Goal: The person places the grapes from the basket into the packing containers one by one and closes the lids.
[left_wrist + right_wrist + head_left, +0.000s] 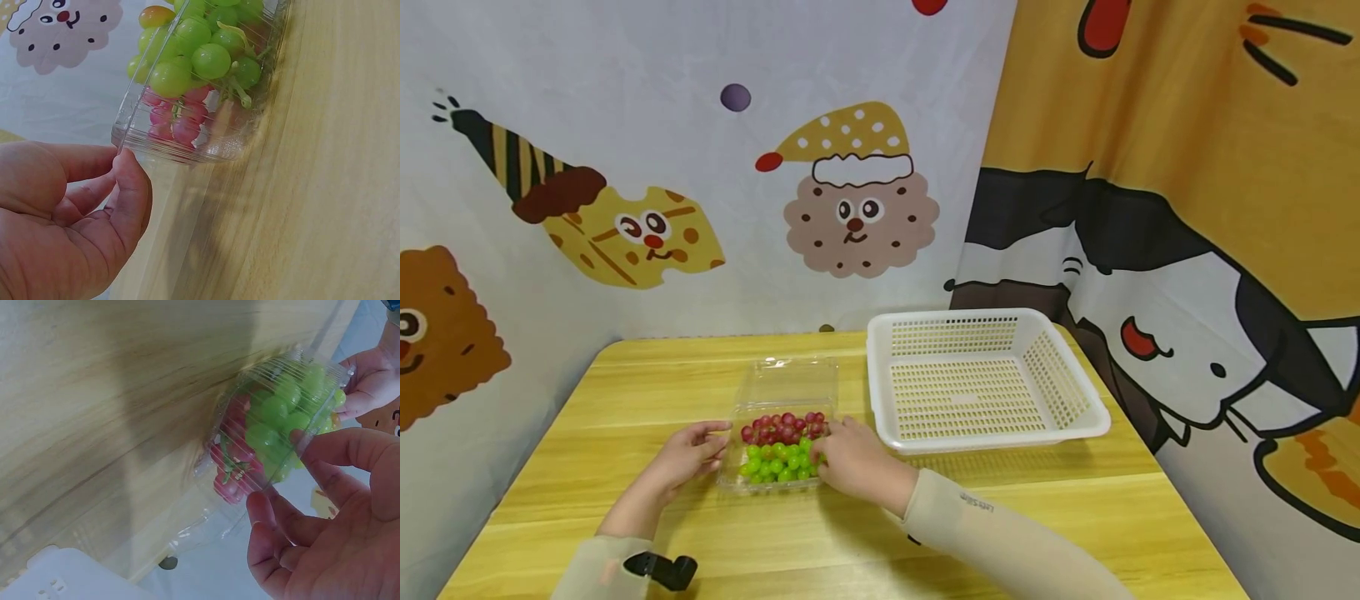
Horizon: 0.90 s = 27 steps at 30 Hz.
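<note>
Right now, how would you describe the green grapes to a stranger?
On the wooden table, find the white basket. Just left of it sits an open clear box. The green grapes lie in its near half; their colour sets them apart from the red grapes behind them.

Bright light casts soft shadows on the table (647,383) and glints off the clear container (786,385).

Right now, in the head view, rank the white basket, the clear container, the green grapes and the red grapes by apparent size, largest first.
1. White basket
2. Clear container, open lid included
3. Green grapes and red grapes: too alike to rank
</note>
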Tool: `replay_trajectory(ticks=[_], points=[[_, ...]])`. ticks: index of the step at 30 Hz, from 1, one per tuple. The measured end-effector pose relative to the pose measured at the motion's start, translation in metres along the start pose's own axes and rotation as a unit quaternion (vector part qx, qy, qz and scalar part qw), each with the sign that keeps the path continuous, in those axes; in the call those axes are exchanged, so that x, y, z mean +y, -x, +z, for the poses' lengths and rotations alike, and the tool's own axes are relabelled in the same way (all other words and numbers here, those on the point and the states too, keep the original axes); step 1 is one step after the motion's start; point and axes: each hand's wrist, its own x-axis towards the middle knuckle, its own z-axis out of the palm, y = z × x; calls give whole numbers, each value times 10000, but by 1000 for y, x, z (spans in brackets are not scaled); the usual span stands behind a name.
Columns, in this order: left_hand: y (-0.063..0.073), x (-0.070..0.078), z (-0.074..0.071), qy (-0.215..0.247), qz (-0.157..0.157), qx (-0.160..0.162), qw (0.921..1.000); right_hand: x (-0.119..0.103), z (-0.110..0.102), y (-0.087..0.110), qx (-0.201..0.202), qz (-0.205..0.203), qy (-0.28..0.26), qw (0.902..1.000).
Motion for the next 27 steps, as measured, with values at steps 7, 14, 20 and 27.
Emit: replay_trajectory(ticks=[7, 14, 20, 27], points=[[0, 1, 1, -9, 13, -13, 10000, 2, -7, 1, 91, 42, -165, 9998], [0, 2, 1, -21, -16, -6, 10000, 3, -5, 2, 265, 63, -455, 9986], [0, 2, 1, -11, -38, -12, 10000, 3, -7, 3, 372, 120, -765, 9963], [-4, 4, -1, -25, -118, -26, 9999, 2, -7, 2, 431, 313, -1083, 9927]])
